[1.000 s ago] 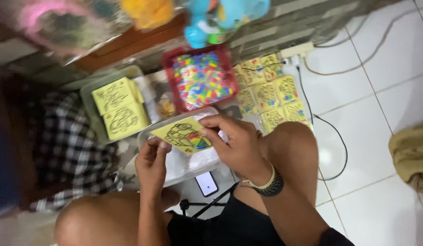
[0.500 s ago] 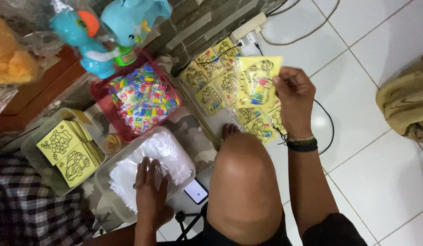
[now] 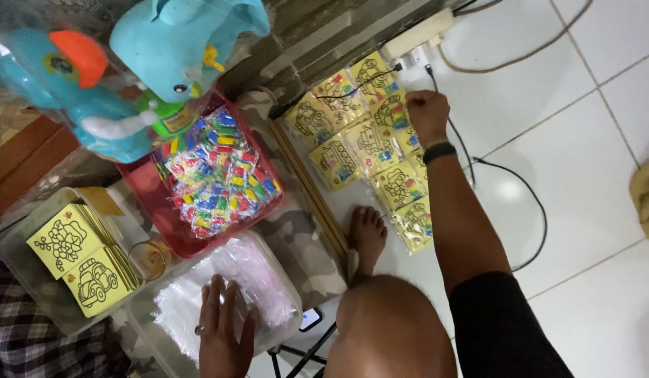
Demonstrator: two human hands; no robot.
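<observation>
While the right hand [image 3: 426, 112] closes its fingers on a yellow packaged drawing card [image 3: 401, 115] at the far end of the rows of such cards [image 3: 366, 150] on the white floor tiles [image 3: 583, 175], the left hand [image 3: 223, 329] lies flat, fingers spread, gripping nothing, on clear plastic bags [image 3: 247, 280] in the near tub [image 3: 146, 329], left of the bare foot [image 3: 366, 234]

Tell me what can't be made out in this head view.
- Right hand: fingers curl over the yellow packets, so its grip is hidden.
- Clear bags: partly under the left hand.
- Beige cloth: cut off by the right edge.
</observation>
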